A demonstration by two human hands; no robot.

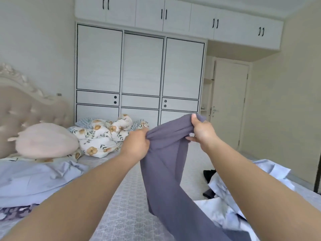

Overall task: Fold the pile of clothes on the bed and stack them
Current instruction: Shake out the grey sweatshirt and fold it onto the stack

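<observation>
A grey-purple garment (165, 167) hangs in the air above the bed (126, 202). My left hand (137, 145) grips its bunched top edge on the left. My right hand (201, 129) pinches the same edge higher up on the right, thumb on top. The cloth drapes down from both hands and trails toward the lower right. A pile of pale blue and white clothes (224, 206) with a dark piece (209, 173) lies on the bed at the right, partly behind my right forearm.
A light blue garment (33, 178) lies spread at the left, with a patterned purple cloth (12, 213) below it. A pink pillow (46, 141) and a floral duvet (104, 136) sit near the tufted headboard (26, 108). White wardrobes (139, 72) and a door (227, 101) stand behind.
</observation>
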